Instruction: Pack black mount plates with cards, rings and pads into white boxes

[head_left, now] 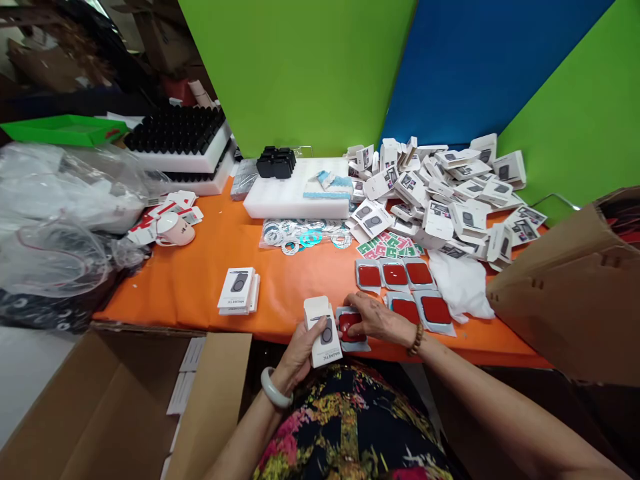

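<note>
My left hand [299, 352] is closed around a small white box [324, 339] printed "MAGNETIC" with a dark device picture; its top flap stands up. Just to the right, my right hand [376, 319] grips a red-faced square in a grey wrapper [353, 330] by thumb and fingers, close beside the box. Several more red squares in grey wrappers [419, 272] lie in two rows beyond my right wrist. Left of my hands, a short stack of white boxes [237, 288] with the same print rests on the orange tabletop [280, 273].
A heap of white boxes [440, 193] fills the back right, with red and green stickers [387, 245] before it. White foam [297, 200] bears black parts [276, 162]. A pink mug [175, 230] stands left. Cardboard cartons [565, 293] flank the table; one, lower left [215, 393], holds white boxes.
</note>
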{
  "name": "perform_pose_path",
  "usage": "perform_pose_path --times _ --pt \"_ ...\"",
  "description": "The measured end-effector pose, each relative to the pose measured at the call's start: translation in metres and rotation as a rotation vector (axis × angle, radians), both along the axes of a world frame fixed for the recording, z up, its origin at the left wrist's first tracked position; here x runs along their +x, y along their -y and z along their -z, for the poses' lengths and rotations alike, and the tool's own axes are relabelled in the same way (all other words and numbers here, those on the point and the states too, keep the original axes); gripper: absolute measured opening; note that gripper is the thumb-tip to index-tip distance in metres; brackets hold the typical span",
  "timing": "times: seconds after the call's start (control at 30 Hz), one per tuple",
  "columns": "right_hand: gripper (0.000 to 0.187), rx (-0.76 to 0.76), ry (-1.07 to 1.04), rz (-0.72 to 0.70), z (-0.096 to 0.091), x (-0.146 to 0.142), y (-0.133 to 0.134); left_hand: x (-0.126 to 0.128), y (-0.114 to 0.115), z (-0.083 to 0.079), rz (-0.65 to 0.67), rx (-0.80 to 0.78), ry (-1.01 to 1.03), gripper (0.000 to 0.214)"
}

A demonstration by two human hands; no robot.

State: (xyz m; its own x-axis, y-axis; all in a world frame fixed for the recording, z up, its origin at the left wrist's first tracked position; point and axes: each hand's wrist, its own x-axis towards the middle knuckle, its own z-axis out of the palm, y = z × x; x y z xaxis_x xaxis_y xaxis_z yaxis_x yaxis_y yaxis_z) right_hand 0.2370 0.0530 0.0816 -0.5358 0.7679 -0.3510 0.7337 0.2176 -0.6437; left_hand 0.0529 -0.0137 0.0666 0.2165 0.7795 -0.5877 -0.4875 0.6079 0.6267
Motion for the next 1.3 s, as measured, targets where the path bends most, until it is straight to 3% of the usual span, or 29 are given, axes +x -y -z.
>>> perform_pose_path --times 0.1,0.2,0.33,0.53,0.67,0.87,1.13,1.3 --pt "0.023 -0.099 -0.079 0.030 0.003 -0.003 -0.002 -0.008 0.001 0.000 -0.043 0.013 -0.018 0.041" --pt "0.017 -0.283 -0.289 0.107 0.004 0.003 -0.007 -0.017 0.004 0.001 -0.073 0.002 -0.065 0.041" --pt "0.026 -0.393 -0.603 0.226 -0.006 0.017 -0.014 -0.022 0.009 0.004 0.009 0.028 -0.094 0.044" --pt "0.028 -0.301 -0.773 0.251 -0.042 0.013 -0.011 -0.011 0.011 0.005 0.182 0.107 -0.019 0.045" --pt "0.025 -0.133 -0.746 0.209 -0.051 0.000 -0.005 -0.001 0.011 0.004 0.253 0.127 0.054 0.048" --pt "0.016 0.041 -0.536 0.092 -0.047 -0.005 0.003 0.007 0.015 0.001 0.298 0.136 0.085 0.053" --pt "0.014 0.254 -0.467 0.150 -0.029 -0.007 0.028 0.015 0.026 0.014 0.321 0.091 0.170 0.053" --pt "0.014 0.108 -0.518 0.111 -0.018 -0.003 0.038 0.015 0.030 0.014 0.363 0.118 0.146 0.051"
